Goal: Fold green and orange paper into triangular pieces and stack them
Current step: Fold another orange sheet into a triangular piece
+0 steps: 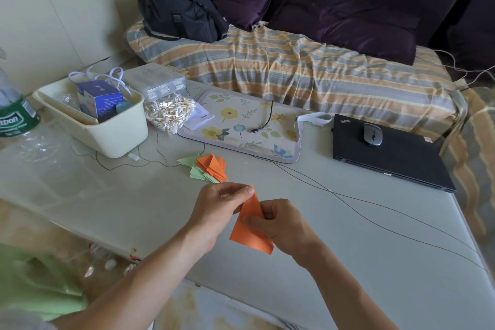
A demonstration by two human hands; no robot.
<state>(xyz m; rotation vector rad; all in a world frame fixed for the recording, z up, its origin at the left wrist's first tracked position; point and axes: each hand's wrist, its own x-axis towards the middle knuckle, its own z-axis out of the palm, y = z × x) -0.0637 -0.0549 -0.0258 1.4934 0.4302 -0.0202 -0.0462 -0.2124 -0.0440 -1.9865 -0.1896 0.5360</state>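
Two bare forearms are seen, no sleeves reaching the wrists. No rings, watch or bands are visible on left hand (217,209) or right hand (278,225). A light green garment (34,284) is glimpsed at lower left.

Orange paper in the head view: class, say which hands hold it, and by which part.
Both hands hold the orange paper above the table. The left hand pinches its upper tip; the right hand pinches its middle, thumb on top.

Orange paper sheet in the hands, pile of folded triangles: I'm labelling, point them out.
Orange paper sheet (250,233): head view, flat lower half.
Pile of folded green and orange triangles (210,166): head view, top orange piece.
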